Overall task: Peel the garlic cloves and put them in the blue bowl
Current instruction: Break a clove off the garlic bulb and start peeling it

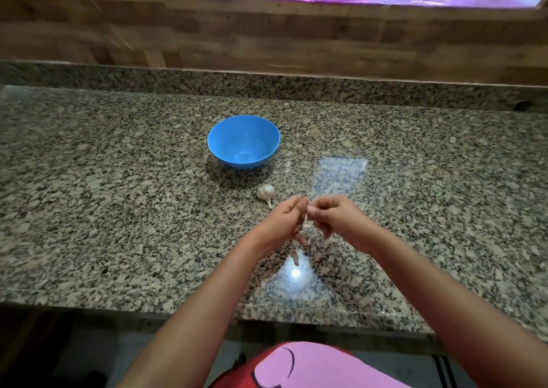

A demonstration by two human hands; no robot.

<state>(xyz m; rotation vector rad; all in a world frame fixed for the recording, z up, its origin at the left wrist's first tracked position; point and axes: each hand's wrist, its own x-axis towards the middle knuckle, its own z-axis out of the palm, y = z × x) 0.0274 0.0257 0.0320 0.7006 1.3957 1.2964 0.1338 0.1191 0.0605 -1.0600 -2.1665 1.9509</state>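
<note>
A blue bowl (pixel 243 141) stands on the granite counter (pixel 118 209), and nothing shows inside it. A white garlic bulb (pixel 266 192) with a short stem lies just in front of the bowl. Above the counter, a little in front of the bulb, my left hand (pixel 287 221) and my right hand (pixel 332 218) meet fingertip to fingertip. Their curled fingers pinch a small garlic clove (pixel 308 209) between them, and the fingers hide most of the clove.
A raised granite backsplash (pixel 296 88) runs along the back under a wooden wall. The counter's front edge (pixel 178 307) lies close to my body. Bright light reflections sit on the stone near my hands.
</note>
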